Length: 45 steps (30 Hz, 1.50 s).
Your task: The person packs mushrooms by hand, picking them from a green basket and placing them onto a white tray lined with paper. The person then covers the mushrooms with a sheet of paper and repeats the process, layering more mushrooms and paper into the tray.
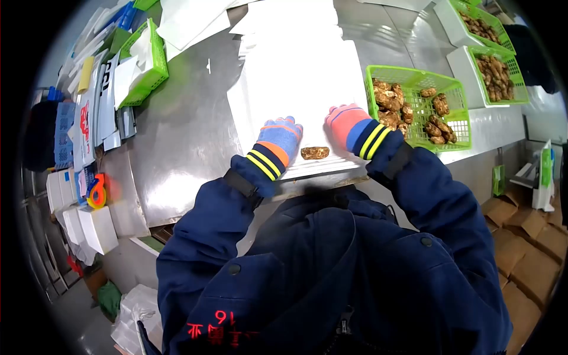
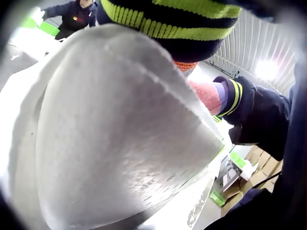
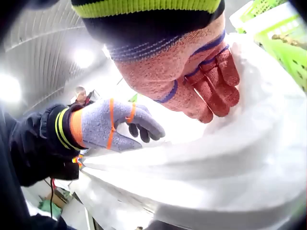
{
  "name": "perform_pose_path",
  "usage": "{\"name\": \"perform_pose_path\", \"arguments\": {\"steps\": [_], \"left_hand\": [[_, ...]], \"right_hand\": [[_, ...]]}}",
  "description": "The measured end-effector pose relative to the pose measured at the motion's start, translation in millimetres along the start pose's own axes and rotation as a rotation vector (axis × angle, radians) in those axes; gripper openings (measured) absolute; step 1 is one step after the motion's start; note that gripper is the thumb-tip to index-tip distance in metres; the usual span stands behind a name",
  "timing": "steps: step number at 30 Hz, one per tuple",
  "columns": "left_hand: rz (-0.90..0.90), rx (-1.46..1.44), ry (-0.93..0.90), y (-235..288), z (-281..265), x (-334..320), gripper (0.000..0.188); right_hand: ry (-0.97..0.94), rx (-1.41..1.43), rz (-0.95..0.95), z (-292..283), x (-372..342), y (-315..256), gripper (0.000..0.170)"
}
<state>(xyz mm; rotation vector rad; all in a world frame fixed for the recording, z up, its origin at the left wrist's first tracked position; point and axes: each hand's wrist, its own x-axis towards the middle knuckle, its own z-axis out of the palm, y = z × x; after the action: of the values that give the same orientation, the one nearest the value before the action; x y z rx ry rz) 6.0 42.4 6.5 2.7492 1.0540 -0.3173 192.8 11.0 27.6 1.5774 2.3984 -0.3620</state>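
A brown, knobbly root (image 1: 315,153) lies on a stack of white sheets (image 1: 302,89), close to its front edge. To its left is my left hand (image 1: 280,137), in a blue and orange glove, over the sheets. The right wrist view shows that hand's fingers loosely bent, with a gap below the thumb. My right hand (image 1: 350,125), in a pink glove, is right of the root. Its fingers (image 3: 218,91) slant down against the white sheet in the right wrist view. A raised white sheet (image 2: 115,129) hides most of the left hand in the left wrist view.
A green basket (image 1: 455,115) of similar roots stands right of the sheets, with fuller baskets (image 1: 497,77) behind it. At left, a green basket (image 1: 155,65) holds white material on the metal table (image 1: 177,136). An orange tape dispenser (image 1: 96,192) and cardboard boxes (image 1: 532,254) flank the table.
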Motion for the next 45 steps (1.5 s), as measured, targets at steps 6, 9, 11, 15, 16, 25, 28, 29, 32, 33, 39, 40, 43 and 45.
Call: {"name": "perform_pose_path", "arguments": {"steps": [6,9,11,15,16,25,28,29,32,33,39,40,43,45], "left_hand": [[0.042,-0.017,-0.020,0,19,11,0.013],[0.010,-0.015,-0.117,3,24,14,0.016],[-0.012,0.012,-0.179,5,22,18,0.018],[-0.018,0.031,-0.202,4,27,19,0.019],[-0.008,0.026,-0.179,3,27,18,0.019],[0.105,-0.007,-0.064,5,8,6,0.017],[0.097,-0.021,-0.095,6,6,5,0.016],[0.101,-0.042,-0.062,6,9,4,0.015],[0.146,-0.096,0.030,2,16,-4,0.017],[0.143,-0.158,0.004,0,17,-9,0.017],[0.091,-0.239,0.035,12,0,-18,0.042],[0.140,-0.251,0.106,13,10,-20,0.035],[0.137,-0.335,0.006,13,11,-22,0.024],[0.145,-0.318,0.044,12,15,-25,0.025]], "right_hand": [[-0.094,-0.050,0.097,24,11,-16,0.022],[-0.040,-0.095,0.020,31,12,-15,0.020],[-0.109,-0.133,-0.018,36,14,-13,0.021],[-0.120,-0.136,-0.031,36,14,-13,0.020],[-0.105,-0.126,-0.034,35,12,-12,0.020],[-0.092,-0.135,-0.046,26,7,-12,0.024],[-0.041,-0.146,-0.119,34,6,-9,0.020],[-0.035,-0.148,-0.134,37,6,-8,0.018],[-0.086,-0.188,-0.132,25,1,-13,0.018],[-0.049,-0.161,-0.142,25,-3,-15,0.018],[0.093,0.103,-0.111,14,-34,3,0.015],[0.256,0.156,-0.098,-9,-52,11,0.015],[0.522,0.288,0.357,-19,-97,93,0.014],[0.325,0.043,0.647,15,-136,180,0.021]]}}
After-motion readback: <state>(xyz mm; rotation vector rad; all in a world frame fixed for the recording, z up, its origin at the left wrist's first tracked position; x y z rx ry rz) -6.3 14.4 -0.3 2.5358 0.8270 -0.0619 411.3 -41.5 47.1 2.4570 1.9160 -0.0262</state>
